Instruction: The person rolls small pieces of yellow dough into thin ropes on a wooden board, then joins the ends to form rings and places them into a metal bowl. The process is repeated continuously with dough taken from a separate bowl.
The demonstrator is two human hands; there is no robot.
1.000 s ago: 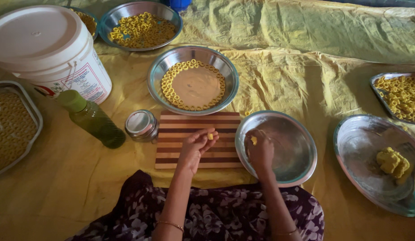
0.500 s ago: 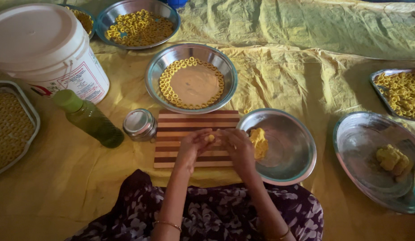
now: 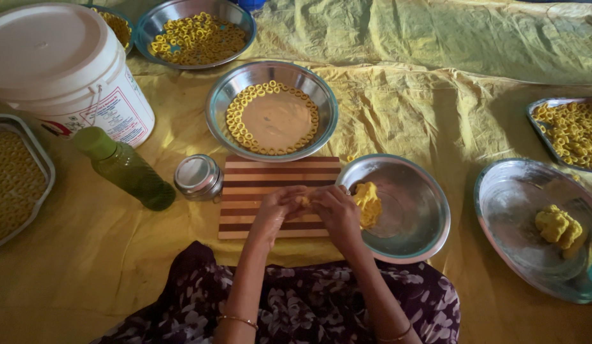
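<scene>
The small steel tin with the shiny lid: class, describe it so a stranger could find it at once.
Start at the big white bucket top left, then drop to the striped wooden board in front of the person. The small steel tin sits just off the board's left edge, beside the green bottle. It alone is closed, round and lidded.

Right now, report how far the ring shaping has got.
Done: dough rings line the bowl by the striped board and fill other trays. In hand: both hands pinch a small piece together. Left: a dough lump in the steel dish, another on the right plate.
</scene>
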